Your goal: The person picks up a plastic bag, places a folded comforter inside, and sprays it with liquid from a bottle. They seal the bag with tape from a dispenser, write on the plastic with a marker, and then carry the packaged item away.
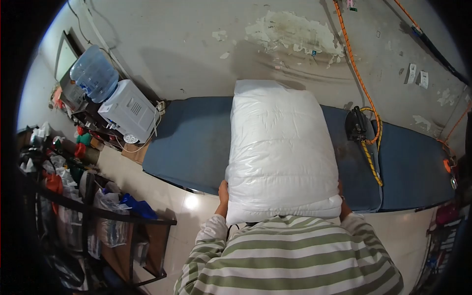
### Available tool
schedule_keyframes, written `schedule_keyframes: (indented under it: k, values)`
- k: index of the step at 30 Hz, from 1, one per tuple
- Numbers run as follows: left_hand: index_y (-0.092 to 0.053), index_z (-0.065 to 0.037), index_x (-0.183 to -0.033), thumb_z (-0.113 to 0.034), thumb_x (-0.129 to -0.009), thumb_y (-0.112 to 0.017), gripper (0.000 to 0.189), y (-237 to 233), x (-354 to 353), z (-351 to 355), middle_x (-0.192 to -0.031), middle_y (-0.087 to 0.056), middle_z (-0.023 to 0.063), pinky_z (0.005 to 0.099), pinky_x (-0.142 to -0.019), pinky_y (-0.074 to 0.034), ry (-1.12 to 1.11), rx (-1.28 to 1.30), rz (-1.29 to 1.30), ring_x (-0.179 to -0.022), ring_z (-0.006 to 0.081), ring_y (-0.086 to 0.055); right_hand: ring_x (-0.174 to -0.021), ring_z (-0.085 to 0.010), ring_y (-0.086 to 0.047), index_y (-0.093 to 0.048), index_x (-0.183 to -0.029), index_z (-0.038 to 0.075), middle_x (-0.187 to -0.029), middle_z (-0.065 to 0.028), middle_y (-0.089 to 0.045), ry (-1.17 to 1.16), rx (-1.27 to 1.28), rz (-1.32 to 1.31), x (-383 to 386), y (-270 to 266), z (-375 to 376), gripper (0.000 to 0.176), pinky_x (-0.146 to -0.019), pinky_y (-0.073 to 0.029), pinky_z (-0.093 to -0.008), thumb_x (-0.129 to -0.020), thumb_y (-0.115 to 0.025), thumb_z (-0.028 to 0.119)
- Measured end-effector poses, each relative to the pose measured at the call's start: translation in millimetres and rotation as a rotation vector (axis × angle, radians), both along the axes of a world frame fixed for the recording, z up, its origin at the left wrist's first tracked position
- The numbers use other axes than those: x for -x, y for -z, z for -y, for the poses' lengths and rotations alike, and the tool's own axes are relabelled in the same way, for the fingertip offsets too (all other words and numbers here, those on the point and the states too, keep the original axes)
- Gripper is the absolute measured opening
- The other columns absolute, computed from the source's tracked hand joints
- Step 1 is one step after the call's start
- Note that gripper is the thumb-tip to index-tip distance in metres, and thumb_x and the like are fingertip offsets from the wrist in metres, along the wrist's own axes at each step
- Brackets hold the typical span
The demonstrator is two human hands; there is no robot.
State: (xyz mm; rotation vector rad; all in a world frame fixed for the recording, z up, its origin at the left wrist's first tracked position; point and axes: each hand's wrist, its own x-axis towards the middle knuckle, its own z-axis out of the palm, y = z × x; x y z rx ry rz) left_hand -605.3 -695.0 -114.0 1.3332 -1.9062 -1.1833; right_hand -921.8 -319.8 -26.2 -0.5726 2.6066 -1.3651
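Now, one puffy white bundle (282, 152), glossy, creased and roughly rectangular, lies over the blue tabletop (194, 140), its near end between the left hand (223, 191) and right hand (344, 207). The two hands are wide apart, apparently touching its sides; how far they open I cannot tell. One black iron (358, 125) sits beyond the right hand.
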Motion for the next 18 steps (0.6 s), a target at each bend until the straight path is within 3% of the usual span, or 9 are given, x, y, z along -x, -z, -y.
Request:
schedule_keyframes:
  k: [2, 6, 14, 18]
  values:
    - [-0.060, -0.003, -0.095, -0.024, -0.088, -0.045, 0.026, 8.3, -18.8, -22.2, -0.088, -0.062, 0.0071, 0.0358, -0.072, -0.045, 0.163, 0.039, 0.275, -0.082, 0.0243, -0.058, -0.076, -0.0148, -0.052, -0.051, -0.091, 0.005, -0.080, -0.0047, -0.053, 0.010, -0.003, 0.035, -8.0, 1.8, -3.5, 0.019, -0.067, -0.043, -0.0274, -0.084, -0.054, 0.023]
    - [-0.056, -0.004, -0.102, -0.028, -0.089, -0.044, 0.030, 5.8, -74.2, -78.0, -0.098, -0.057, 0.0096, 0.0368, -0.077, -0.043, 0.280, -0.094, 0.326, -0.091, 0.0249, -0.054, -0.077, -0.0151, -0.053, -0.051, -0.092, 0.005, -0.081, -0.0049, -0.054, 0.068, 0.067, 0.173, -32.9, 5.0, -22.0, 0.018, -0.068, -0.043, -0.0275, -0.083, -0.054, 0.021]
    - [-0.049, -0.005, -0.116, -0.037, -0.091, -0.041, 0.042, -22.7, -103.5, -106.1, -0.118, -0.048, 0.0145, 0.0389, -0.089, -0.039, 0.310, -0.305, 0.128, -0.109, 0.0259, -0.046, -0.080, -0.0157, -0.055, -0.053, -0.095, 0.004, -0.084, -0.0051, -0.056, 0.352, 0.623, 0.963, -68.0, 50.5, -30.2, 0.017, -0.070, -0.044, -0.0276, -0.083, -0.054, 0.017]
    - [-0.045, -0.005, -0.123, -0.042, -0.093, -0.039, 0.048, -52.3, -72.2, -94.0, -0.128, -0.044, 0.0169, 0.0400, -0.094, -0.037, 0.245, -0.470, -0.172, -0.118, 0.0265, -0.042, -0.082, -0.0159, -0.056, -0.053, -0.096, 0.004, -0.085, -0.0052, -0.057, 0.458, 0.893, 1.116, -49.5, 63.4, -14.1, 0.017, -0.070, -0.045, -0.0276, -0.083, -0.054, 0.015]
